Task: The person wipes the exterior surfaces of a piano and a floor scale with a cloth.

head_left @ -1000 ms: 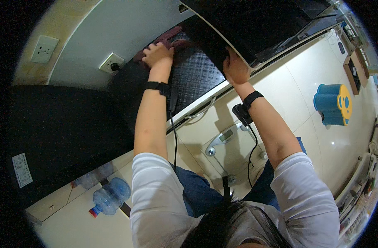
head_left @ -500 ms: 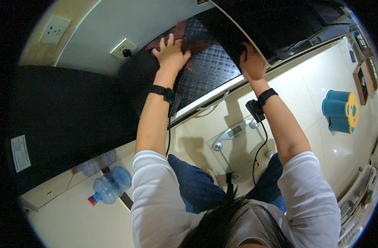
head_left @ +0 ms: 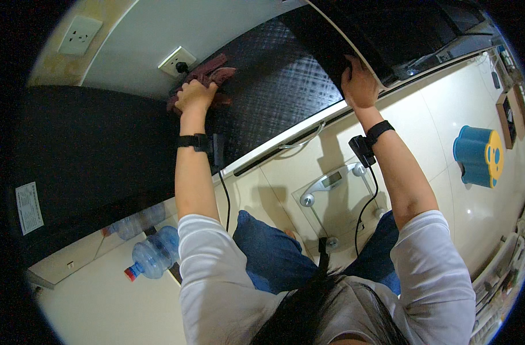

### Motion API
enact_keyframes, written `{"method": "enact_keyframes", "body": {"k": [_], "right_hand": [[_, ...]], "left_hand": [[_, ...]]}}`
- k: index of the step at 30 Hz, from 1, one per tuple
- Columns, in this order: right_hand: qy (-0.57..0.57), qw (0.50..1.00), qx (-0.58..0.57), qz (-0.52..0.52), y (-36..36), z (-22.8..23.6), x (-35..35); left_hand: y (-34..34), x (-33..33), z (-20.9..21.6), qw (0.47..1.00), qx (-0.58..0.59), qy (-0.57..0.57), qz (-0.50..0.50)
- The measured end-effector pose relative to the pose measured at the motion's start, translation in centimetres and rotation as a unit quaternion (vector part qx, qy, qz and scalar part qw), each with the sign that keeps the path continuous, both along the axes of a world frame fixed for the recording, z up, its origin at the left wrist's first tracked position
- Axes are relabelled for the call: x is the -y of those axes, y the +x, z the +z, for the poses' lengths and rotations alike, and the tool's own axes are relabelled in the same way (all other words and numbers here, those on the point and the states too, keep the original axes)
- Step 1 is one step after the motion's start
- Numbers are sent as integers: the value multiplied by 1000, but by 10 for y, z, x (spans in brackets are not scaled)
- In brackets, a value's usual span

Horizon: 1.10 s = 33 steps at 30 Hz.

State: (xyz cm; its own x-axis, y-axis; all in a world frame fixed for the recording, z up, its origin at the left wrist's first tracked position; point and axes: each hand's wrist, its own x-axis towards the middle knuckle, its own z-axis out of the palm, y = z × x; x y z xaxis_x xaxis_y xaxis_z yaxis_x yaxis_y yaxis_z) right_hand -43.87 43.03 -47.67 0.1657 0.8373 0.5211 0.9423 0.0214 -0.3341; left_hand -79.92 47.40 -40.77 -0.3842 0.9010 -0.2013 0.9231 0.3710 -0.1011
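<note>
My left hand (head_left: 194,96) is closed on a crumpled reddish-brown cloth (head_left: 216,76). The cloth lies on a dark, shiny, cross-patterned surface (head_left: 274,75), close to the grey back wall and the black panel at the left. On the far right of that surface, my right hand (head_left: 360,84) rests in shadow against the pale-edged side of a glossy black appliance (head_left: 383,40). Its visible fingers are stretched and apart with nothing in them; some fingers are partly hidden. Each wrist wears a black strap with a small cabled device.
A wall socket (head_left: 176,61) with a black plug stands beside the cloth. A large black cabinet (head_left: 95,155) fills the left. Below are a glass scale (head_left: 334,198), a blue-and-yellow stool (head_left: 475,155) and a big blue water bottle (head_left: 154,253) lying on its side.
My left hand has moved left and toward me, dragging the cloth along the surface, and its spread fingers have closed on it. My right hand stays at the appliance's edge.
</note>
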Motion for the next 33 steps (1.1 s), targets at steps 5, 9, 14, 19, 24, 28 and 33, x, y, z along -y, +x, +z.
{"method": "enact_keyframes", "body": {"k": [5, 9, 14, 19, 24, 28, 33], "right_hand": [[6, 1000, 12, 0, 3, -3, 0], [2, 1000, -9, 0, 2, -5, -1], [46, 999, 19, 12, 1, -8, -3], [33, 999, 4, -4, 5, -6, -3], [42, 999, -3, -25, 1, -9, -2], [0, 999, -12, -38, -2, -13, -5], [76, 997, -8, -17, 0, -17, -5]], "left_hand": [[-28, -25, -4, 998, 14, 11, 62], [-59, -38, -15, 997, 39, 29, 55], [-60, -34, -19, 998, 13, -37, 58], [-12, 22, -9, 997, -56, -55, -6], [12, 81, 4, 993, -64, -83, -46], [36, 122, 3, 985, -79, -37, -149], [82, 136, 4, 969, -31, 12, -244]]}}
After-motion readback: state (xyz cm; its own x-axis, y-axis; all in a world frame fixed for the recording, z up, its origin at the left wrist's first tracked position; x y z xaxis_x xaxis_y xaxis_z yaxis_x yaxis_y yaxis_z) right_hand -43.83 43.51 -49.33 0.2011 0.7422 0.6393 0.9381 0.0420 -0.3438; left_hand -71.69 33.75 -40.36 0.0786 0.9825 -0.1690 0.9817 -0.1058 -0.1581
